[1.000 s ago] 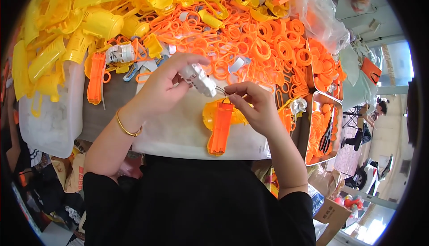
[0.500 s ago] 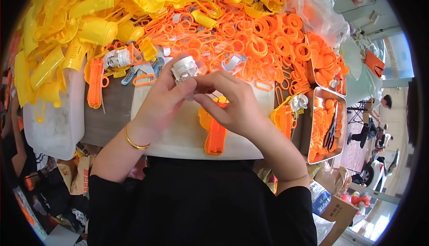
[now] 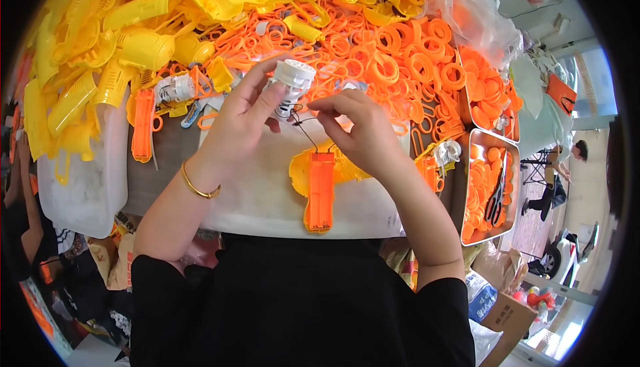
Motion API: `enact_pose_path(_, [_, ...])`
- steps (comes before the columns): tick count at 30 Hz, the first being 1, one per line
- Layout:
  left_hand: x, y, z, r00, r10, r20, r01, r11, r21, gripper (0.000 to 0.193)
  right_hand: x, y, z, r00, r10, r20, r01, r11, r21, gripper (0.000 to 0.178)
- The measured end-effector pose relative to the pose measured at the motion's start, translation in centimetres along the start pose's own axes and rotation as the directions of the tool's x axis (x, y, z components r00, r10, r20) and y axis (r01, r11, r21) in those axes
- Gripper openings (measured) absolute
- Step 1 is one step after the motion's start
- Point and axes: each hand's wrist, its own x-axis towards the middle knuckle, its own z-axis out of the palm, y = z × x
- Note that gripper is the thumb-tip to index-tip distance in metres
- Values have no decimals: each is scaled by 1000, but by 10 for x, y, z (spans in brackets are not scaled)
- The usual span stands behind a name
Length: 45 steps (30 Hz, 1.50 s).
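Observation:
My left hand (image 3: 241,112) grips a white cylindrical plastic part (image 3: 294,76) with a slotted body, tilted over the mat. Thin dark wires (image 3: 305,132) run from its lower end down to an orange, open-fronted long case (image 3: 321,197). That case lies upon a yellow plastic shell half (image 3: 300,172) on the pale mat (image 3: 250,207). Just right of the white part, my right hand (image 3: 365,130) has its thumb and index finger closed in a pinch at the wires. Exactly where the fingertips meet them is hard to make out.
Yellow shells (image 3: 143,47) pile up at far left, above a translucent bin (image 3: 83,194). Orange rings and loops (image 3: 360,54) heap across the back. At right, a metal tray (image 3: 469,234) holds orange discs and black scissors (image 3: 495,206). Another orange case (image 3: 142,127) lies left.
My hands have drawn apart. The white part has moved up and to the right in my left hand, and the wires below it now show. My right hand has shifted slightly right.

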Motion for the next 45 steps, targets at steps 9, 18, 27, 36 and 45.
enact_pose_path(9, [3,1,-8,967,-84,242,114,987,-111,53,6,-3,-18,982,140,125,-153,983,104,13])
enact_pose_path(18, [-9,9,14,960,110,256,-146,981,126,53,-25,-9,-19,994,-108,-20,106,991,-79,20])
enact_pose_path(27, [-27,-9,53,869,329,371,-495,613,616,58,-74,-20,-37,983,90,159,-61,981,-183,13])
enact_pose_path(36, [-31,-25,51,858,423,293,-477,440,761,62,-71,-10,-10,986,166,-22,-167,983,-83,18])
enact_pose_path(45, [-40,-33,56,850,475,229,-459,451,765,62,-78,-5,6,960,265,-88,-254,959,124,17])
